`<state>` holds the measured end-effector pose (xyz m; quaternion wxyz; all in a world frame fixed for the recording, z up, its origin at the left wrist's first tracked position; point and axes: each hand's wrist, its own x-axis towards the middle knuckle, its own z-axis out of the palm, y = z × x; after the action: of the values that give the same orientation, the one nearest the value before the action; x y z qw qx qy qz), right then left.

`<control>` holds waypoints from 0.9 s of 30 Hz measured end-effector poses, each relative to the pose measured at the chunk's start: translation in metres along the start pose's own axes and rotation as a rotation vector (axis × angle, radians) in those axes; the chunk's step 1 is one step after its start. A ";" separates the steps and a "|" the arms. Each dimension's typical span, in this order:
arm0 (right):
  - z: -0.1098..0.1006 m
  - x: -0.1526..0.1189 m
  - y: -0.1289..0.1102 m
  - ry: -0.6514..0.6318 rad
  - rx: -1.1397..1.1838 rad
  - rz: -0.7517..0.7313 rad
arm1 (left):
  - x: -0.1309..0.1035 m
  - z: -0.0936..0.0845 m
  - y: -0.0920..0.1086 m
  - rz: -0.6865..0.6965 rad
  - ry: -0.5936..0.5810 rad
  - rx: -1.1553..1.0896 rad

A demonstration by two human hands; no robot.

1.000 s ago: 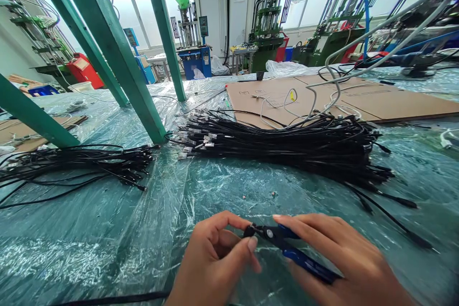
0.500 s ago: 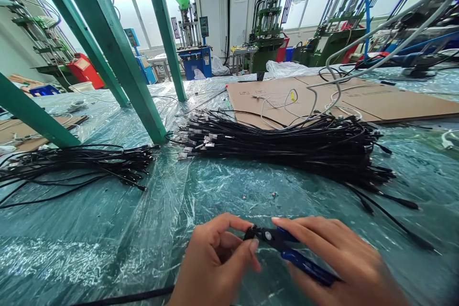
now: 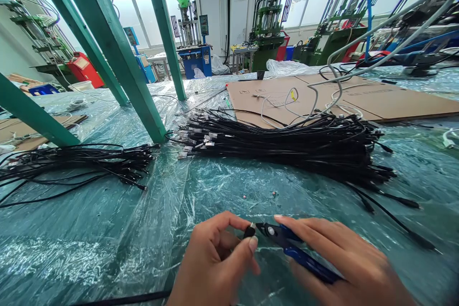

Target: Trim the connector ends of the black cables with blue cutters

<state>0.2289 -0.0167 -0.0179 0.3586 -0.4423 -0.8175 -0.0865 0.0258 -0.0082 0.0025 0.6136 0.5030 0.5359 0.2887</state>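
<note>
Between thumb and forefinger, my left hand (image 3: 218, 258) pinches a small black cable connector (image 3: 250, 231) with a metal tip. A black cable (image 3: 132, 298) runs out to the left from below that hand. My right hand (image 3: 344, 258) is wrapped round blue-handled cutters (image 3: 304, 259), whose dark jaws point left, close beside the connector's tip. Whether the jaws touch it is too small to tell. Beyond both hands lies a large bundle of black cables (image 3: 287, 141) with silvery plugs at its left end.
A smaller black cable bundle (image 3: 79, 165) lies at the left by green metal posts (image 3: 125, 71). Flat cardboard (image 3: 387, 98) with grey cables on it is behind the large bundle. Plastic film covers the green table (image 3: 107, 244). Machines stand farther back.
The cutters in my right hand have shifted slightly right, away from the connector. More of the connector's metal tip now shows in my left hand, which has barely moved.
</note>
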 end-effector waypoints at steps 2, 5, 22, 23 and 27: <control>0.000 0.001 -0.001 0.024 -0.001 0.014 | 0.000 0.000 0.001 -0.006 -0.004 -0.010; 0.001 0.002 -0.002 0.017 -0.003 0.024 | 0.000 -0.001 0.001 -0.004 -0.007 -0.012; 0.003 0.002 -0.001 -0.012 -0.016 -0.028 | -0.001 0.002 0.001 0.066 0.071 0.128; 0.003 0.002 -0.001 -0.008 -0.014 -0.028 | -0.001 0.001 0.000 0.074 0.061 0.144; 0.003 0.001 -0.001 -0.053 0.016 -0.003 | 0.000 0.000 -0.003 0.099 0.039 0.188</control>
<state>0.2257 -0.0153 -0.0192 0.3401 -0.4406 -0.8279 -0.0689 0.0249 -0.0088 -0.0005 0.5380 0.5784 0.5472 0.2769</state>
